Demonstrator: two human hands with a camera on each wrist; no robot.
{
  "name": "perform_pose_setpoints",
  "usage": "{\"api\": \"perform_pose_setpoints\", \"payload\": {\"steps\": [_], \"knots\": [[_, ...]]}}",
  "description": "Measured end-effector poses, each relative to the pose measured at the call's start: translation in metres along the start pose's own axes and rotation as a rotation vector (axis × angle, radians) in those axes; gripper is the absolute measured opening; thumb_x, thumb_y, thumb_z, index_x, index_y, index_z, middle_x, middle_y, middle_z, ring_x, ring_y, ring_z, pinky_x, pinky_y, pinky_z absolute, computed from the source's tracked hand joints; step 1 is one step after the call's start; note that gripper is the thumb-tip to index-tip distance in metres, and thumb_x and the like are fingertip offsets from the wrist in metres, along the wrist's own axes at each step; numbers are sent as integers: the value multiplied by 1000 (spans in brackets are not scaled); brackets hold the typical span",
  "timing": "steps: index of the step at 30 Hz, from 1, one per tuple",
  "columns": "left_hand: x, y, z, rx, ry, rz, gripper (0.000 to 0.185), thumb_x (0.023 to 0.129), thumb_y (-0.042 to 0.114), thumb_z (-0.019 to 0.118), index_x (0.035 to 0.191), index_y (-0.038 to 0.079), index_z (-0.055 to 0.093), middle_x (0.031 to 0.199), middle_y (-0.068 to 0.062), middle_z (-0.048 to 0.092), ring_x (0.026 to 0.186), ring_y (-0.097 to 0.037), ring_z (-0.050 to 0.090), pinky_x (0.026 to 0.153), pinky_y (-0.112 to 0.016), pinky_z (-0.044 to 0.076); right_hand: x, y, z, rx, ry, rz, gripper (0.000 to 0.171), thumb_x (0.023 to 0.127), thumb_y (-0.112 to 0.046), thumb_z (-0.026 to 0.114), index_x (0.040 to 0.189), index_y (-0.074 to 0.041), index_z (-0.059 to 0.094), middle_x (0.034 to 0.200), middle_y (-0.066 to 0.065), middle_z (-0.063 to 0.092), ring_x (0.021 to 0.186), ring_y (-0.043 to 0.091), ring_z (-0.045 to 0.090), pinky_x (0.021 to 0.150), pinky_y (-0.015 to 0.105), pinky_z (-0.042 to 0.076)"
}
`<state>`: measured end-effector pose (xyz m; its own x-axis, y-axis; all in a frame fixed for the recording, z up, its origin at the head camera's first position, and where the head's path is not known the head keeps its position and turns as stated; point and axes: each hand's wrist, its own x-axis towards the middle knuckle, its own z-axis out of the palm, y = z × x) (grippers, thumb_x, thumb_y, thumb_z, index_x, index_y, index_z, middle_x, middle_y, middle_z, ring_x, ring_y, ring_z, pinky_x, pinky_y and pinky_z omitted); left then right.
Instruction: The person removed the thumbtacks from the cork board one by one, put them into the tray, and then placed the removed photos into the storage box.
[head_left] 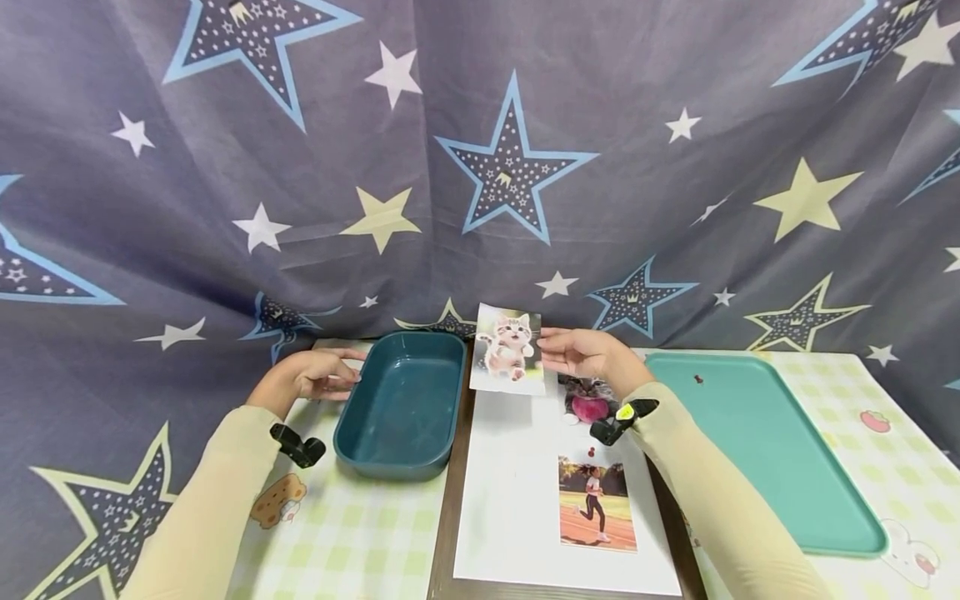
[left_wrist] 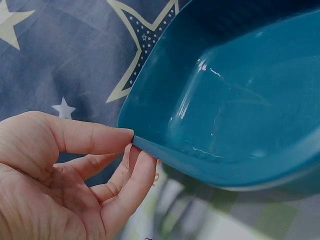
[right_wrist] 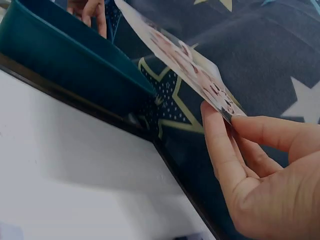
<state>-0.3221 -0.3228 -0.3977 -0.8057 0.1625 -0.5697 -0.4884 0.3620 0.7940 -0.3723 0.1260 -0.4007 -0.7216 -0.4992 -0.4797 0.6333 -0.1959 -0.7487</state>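
Observation:
My left hand (head_left: 341, 375) pinches the near-left rim of a dark teal bin (head_left: 401, 404) that stands on the table. In the left wrist view the thumb lies on top of the bin's (left_wrist: 225, 100) rim and the fingers curl under it, at the left hand's (left_wrist: 133, 142) tips. My right hand (head_left: 547, 352) pinches the right edge of a kitten photo (head_left: 508, 348) and holds it upright just right of the bin. The right wrist view shows that photo (right_wrist: 185, 60) tilted above the bin's wall (right_wrist: 65, 65), gripped by the right hand (right_wrist: 225, 117).
A white board (head_left: 517, 508) in a dark frame lies in front, with a runner photo (head_left: 596, 502) and another cat picture (head_left: 585, 398) on it. A light teal tray (head_left: 757, 442) lies to the right. Star-patterned fabric (head_left: 480, 167) hangs behind.

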Motion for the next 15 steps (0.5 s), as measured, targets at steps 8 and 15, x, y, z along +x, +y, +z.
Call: {"api": "perform_pose_setpoints", "payload": {"steps": [8,15], "knots": [[3,-2,1,-24,12,5,76,96,-3,58,161,3,19,93,6,67,83,-4,68,85,-28,59,1,2,25,-38,-21,0,62,105,4,43,162,-8,22,96,3,67,89,15,67,77,28,62],[0,-1,1,-16,9,7,77,96,-3,58,161,3,17,100,5,64,85,-3,67,84,-27,58,3,3,50,-56,-33,11,61,105,4,43,162,-7,24,104,3,64,100,17,61,93,30,60]]}}
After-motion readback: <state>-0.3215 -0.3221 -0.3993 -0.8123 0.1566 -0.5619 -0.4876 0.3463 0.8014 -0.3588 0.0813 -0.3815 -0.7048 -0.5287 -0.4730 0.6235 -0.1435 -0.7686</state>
